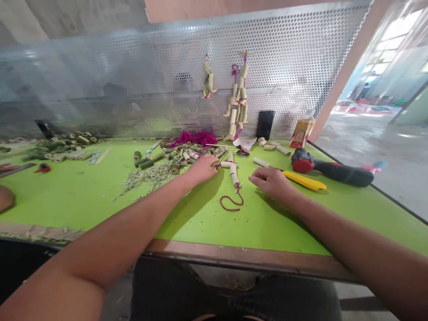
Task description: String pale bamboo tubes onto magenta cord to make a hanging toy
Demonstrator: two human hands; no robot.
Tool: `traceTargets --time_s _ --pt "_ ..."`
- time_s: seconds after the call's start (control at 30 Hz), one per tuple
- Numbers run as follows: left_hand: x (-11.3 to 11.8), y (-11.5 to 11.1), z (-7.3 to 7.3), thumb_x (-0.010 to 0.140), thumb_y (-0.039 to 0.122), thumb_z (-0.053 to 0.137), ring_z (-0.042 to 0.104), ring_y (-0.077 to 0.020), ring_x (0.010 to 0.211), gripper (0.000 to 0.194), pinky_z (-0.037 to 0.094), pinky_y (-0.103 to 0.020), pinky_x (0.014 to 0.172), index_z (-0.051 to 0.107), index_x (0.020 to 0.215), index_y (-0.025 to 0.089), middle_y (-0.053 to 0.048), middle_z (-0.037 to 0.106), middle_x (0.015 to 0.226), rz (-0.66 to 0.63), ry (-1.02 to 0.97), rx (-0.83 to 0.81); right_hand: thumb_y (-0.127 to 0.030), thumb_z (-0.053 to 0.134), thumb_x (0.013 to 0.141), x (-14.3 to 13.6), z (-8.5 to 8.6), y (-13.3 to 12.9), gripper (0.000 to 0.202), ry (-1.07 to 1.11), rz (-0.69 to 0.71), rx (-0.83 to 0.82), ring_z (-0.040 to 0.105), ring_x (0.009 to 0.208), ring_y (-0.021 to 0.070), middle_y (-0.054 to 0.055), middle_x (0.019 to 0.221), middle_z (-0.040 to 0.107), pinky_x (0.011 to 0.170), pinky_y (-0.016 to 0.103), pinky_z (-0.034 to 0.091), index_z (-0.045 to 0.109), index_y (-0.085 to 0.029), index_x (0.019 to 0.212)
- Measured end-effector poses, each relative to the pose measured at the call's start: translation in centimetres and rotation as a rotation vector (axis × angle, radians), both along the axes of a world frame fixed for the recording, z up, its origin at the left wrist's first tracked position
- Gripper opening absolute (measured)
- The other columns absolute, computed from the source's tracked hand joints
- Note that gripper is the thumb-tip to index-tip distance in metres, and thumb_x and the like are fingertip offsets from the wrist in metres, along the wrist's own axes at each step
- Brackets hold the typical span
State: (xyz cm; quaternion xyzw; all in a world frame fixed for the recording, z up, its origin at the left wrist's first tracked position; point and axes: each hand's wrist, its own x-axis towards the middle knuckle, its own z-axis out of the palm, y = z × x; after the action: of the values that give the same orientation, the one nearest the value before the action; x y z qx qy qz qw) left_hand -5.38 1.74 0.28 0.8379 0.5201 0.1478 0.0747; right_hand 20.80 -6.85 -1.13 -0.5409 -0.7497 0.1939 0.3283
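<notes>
Daylight comes in at the upper right, where the windows [403, 26] are blown out to white and their surroundings smear into streaks. The surface [83, 196] is brightly lit, with soft-edged shadows under the left hand [203, 168] and the right hand [274, 183], while the perforated panel [287, 58] shows patchy glare. Wide-angle stretch warps the edges, the far left is blurred, and a pixelated patch [184, 92] sits mid-panel

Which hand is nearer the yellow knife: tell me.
Right. The right hand is beside the yellow knife; the left hand is farther off, by the lying bamboo figure.
</notes>
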Motion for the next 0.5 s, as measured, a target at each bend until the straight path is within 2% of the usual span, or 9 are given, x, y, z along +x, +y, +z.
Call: traceTargets --time_s 0.13,0.2,0.33,0.5 --pt "0.9 1.6 0.5 0.082 0.034 0.066 0.06 -0.0232 0.1 0.035 0.048 -0.033 0.089 0.069 0.114 0.019 -0.012 0.057 0.129 -0.02 0.101 -0.017 -0.042 0.055 0.086 0.0 -0.2 -0.1 0.027 -0.019 0.047 0.008 0.054 0.063 0.0172 0.003 0.068 0.064 0.061 0.031 0.039 0.064 -0.019 0.074" --pt "1.4 2.2 0.4 0.084 0.035 0.064 0.06 -0.0225 0.097 0.028 0.048 -0.034 0.087 0.072 0.104 0.018 -0.012 0.057 0.127 -0.011 0.147 -0.03 -0.04 0.055 0.087 -0.1 -0.2 -0.2 0.026 -0.025 0.058 0.006 0.054 0.063 0.0169 0.003 0.068 0.065 0.061 0.031 0.039 0.064 -0.019 0.075" --pt "2.0 3.0 -0.1 0.087 0.024 0.056 0.06 -0.0216 0.093 0.019 0.047 -0.033 0.087 0.072 0.082 0.016 -0.011 0.064 0.108 -0.004 0.154 -0.012 -0.037 0.056 0.087 -0.1 -0.1 -0.4 0.024 -0.015 0.055 0.008 0.055 0.063 0.0161 0.003 0.068 0.064 0.061 0.03 0.04 0.064 -0.019 0.074" --pt "2.0 3.7 1.1 0.091 0.024 0.049 0.059 -0.0196 0.081 0.022 0.045 -0.031 0.076 0.067 0.082 0.016 -0.008 0.068 0.089 -0.013 0.063 0.027 -0.035 0.057 0.086 -0.2 0.2 -0.3 0.022 -0.012 0.034 0.0 0.052 0.059 0.0146 0.001 0.064 0.061 0.058 0.029 0.037 0.065 -0.019 0.074"
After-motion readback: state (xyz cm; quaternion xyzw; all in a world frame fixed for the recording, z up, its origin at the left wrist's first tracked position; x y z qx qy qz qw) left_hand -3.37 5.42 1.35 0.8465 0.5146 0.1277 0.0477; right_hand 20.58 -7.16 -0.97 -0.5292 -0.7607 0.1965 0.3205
